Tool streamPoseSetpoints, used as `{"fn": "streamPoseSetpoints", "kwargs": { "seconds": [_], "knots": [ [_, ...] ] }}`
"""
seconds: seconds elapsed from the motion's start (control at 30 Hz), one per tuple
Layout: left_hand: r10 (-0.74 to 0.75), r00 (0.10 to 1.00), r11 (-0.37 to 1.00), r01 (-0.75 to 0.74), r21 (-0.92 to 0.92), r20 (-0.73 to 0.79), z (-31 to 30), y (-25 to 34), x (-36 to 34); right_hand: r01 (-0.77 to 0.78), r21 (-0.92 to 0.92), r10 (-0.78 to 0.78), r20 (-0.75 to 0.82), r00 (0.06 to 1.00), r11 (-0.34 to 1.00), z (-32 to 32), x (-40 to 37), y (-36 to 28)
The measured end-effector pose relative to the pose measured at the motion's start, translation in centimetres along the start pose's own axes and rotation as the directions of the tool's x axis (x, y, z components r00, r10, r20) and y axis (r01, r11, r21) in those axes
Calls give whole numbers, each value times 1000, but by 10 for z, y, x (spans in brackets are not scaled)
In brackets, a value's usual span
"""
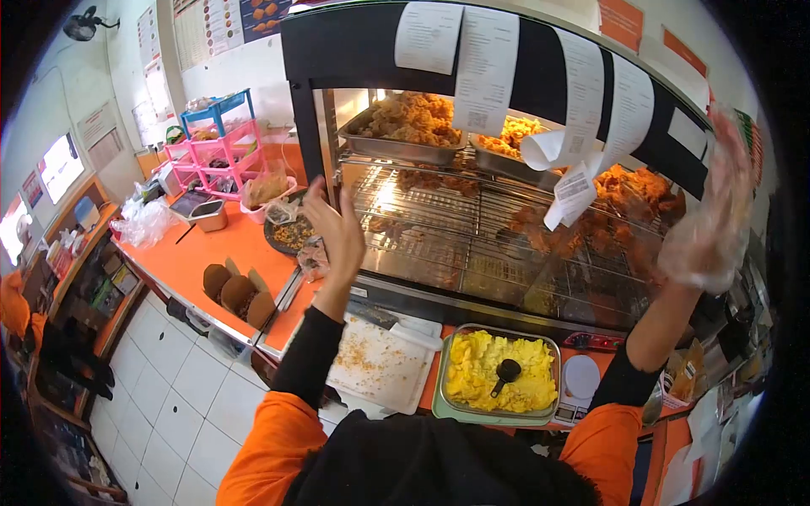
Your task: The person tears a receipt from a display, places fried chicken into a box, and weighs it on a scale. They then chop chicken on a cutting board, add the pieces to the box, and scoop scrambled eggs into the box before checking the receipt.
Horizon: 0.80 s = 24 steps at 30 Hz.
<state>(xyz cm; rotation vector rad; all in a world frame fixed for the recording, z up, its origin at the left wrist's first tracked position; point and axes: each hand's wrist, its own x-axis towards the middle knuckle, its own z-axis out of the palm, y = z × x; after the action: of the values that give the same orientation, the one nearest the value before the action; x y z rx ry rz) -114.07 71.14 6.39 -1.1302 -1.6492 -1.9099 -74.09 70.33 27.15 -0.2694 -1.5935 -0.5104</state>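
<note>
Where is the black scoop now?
In the head view, the black scoop lies low, right of centre, on yellow food in the metal tray, left of the scale, below the display cabinet.

Looks like a fried-food shop, judging by the cabinet of fried chicken, the receipts on its front and the food tray just before it.

Chkn tray: shiny mtl | glove: plstc | rcpts: matt ppr | ctr: glossy

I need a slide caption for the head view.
Left hand bare, right hand in clear plastic, both raised at a food warmer hung with receipts.
</note>
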Motion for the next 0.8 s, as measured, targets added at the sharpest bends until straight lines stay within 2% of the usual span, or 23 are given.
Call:
{"fn": "streamPoseSetpoints", "kwargs": {
  "seconds": [0.07, 0.1, 0.17, 0.23, 0.3, 0.33, 0.37, 0.47, 0.57, 0.67, 0.77, 0.8],
  "knots": [
    [50, 998, 999, -49, 17, -40, 16, -15, -26, 73, 18, -73, 22, 997, 997, 13, -2, -27],
    [77, 995, 997, -76, 21, -57, 23, -17, -31, 58, 32, -59, 37, 998, 998, 21, -2, -40],
    [-23, 998, 999, 25, 30, -57, 25, -7, -32, 26, 50, -30, 74, 997, 998, 38, -5, -62],
    [-100, 994, 995, 100, -7, -49, 24, -1, -31, 176, -58, -165, 168, 972, 983, 51, -9, -71],
    [-80, 997, 995, 81, 51, -18, 25, 5, -35, 209, -79, -187, 226, 956, 975, 70, -14, -89],
    [-69, 998, 994, 69, 80, -3, 25, 7, -37, 176, -51, -157, 269, 950, 983, 81, -18, -102],
    [-30, 999, 999, 29, 20, 24, 27, 4, -41, 141, -26, -126, 312, 942, 990, 93, -22, -114],
    [-27, 989, 997, 38, -71, 147, 28, 23, -56, 125, 143, -177, 458, 871, 982, 131, -39, -121],
    [18, 974, 948, 54, -312, 225, 43, 27, -78, -28, 139, -60, 593, 803, 990, 169, -63, -122],
    [117, 909, 968, -15, -250, 401, 52, 34, -103, -109, 124, 18, 578, 816, 986, 205, -81, -106],
    [208, 801, 972, -104, -211, 561, 62, 45, -122, -132, -69, 147, 605, 782, 989, 220, -77, -104],
    [212, 776, 957, -44, -285, 594, 62, 54, -122, -112, -150, 181, 613, 769, 982, 226, -77, -99]
  ]
}}
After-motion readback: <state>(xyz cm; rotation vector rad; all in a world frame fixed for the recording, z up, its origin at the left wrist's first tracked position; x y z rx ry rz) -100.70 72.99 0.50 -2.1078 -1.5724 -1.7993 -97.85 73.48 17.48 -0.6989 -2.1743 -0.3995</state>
